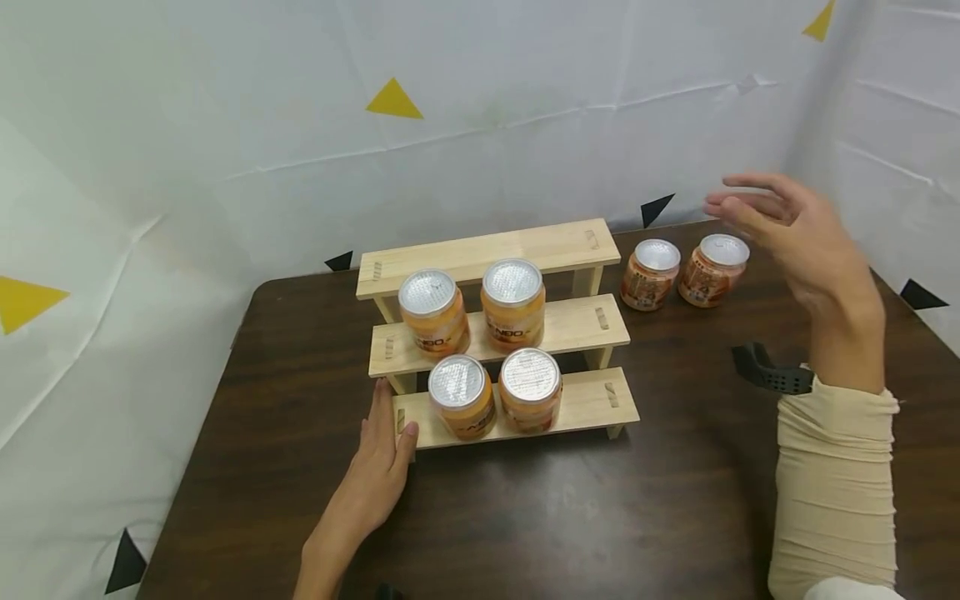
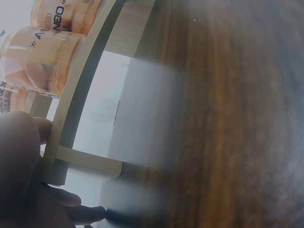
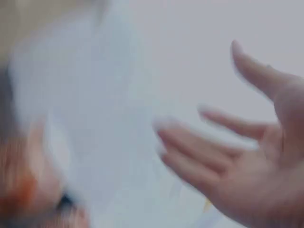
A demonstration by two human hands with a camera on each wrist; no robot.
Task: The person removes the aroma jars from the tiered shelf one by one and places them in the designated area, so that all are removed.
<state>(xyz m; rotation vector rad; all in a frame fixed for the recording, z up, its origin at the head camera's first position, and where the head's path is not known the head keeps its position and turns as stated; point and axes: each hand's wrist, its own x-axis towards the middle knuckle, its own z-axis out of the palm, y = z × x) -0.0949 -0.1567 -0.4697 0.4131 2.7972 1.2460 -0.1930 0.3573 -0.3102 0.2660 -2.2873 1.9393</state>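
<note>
A three-step wooden display stand (image 1: 592, 412) carries several orange jars with silver lids. Two jars, one of them this front jar (image 1: 462, 400), sit on the bottom step and two more, including this upper jar (image 1: 433, 312), on the middle one. My left hand (image 1: 375, 471) rests against the left end of the bottom step, fingers straight and thumb at its edge. In the left wrist view, the thumb (image 2: 42, 129) lies at the board's end. Raised at the right, my right hand (image 1: 802, 233) holds nothing, its fingers spread in the right wrist view.
Two similar jars, a left one (image 1: 650, 275) and a right one (image 1: 714, 270), stand on the dark wooden table (image 1: 697, 467) to the right of the stand. White sheeting (image 1: 525, 108) with yellow and black triangles encloses the table's back and sides.
</note>
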